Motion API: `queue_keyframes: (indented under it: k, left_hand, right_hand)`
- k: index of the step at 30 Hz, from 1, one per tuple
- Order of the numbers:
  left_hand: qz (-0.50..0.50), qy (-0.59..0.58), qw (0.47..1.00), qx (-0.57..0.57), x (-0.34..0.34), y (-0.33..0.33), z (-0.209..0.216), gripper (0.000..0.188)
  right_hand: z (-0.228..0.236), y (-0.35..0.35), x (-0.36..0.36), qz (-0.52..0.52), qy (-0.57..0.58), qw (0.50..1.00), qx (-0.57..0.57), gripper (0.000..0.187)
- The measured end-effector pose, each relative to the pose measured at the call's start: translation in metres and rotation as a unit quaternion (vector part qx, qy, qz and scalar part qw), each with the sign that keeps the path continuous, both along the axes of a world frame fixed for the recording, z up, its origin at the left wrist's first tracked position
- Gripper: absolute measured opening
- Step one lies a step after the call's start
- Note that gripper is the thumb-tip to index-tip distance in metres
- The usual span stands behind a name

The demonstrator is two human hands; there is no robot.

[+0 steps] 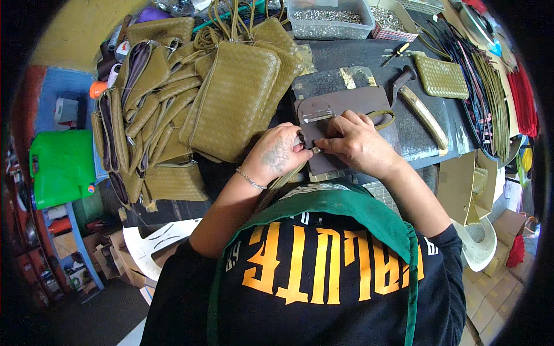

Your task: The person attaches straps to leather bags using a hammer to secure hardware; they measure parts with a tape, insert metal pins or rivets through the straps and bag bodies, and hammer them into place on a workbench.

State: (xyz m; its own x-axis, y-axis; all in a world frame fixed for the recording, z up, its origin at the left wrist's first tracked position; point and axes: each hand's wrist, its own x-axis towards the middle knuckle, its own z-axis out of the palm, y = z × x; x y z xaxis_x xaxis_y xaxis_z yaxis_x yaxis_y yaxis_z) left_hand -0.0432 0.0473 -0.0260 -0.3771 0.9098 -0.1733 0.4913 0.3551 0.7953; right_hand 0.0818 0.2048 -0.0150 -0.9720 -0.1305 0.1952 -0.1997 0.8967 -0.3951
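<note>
Both my hands meet over a brown flat pad [323, 166] on the worktable. My left hand [276, 151] is closed on an olive strap [283, 181], whose length trails below it toward my apron. Between the fingertips of both hands sits a small metal fitting [315, 150]. My right hand [356, 141] has its fingers bent in a pinch at that fitting. Past its knuckles an olive cord loop [385, 121] shows. A shiny metal piece [317, 113] lies on the pad just beyond my hands. What exactly the right fingertips press is partly hidden.
Woven olive pouches [231, 101] are piled at the left. A hammer [424, 118] lies right of the pad, near another olive pouch [441, 76] and a yellow-black hand tool [398, 53]. Behind stands a clear bin [332, 29] of small metal parts. Straps [490, 98] hang at the right.
</note>
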Motion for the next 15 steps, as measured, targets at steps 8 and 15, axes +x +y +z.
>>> queue_keyframes:
  k: [8,15]
  left_hand:
    - [-0.024,-0.065,0.998,-0.003,-0.012,0.005,0.022,0.030]
    - [-0.101,0.074,0.990,-0.063,-0.007,-0.013,0.011,0.028]
  right_hand:
    - [-0.012,0.014,0.003,-0.004,0.067,0.998,0.014,0.023]
    - [-0.015,0.019,-0.001,-0.009,0.053,0.998,0.033,0.022]
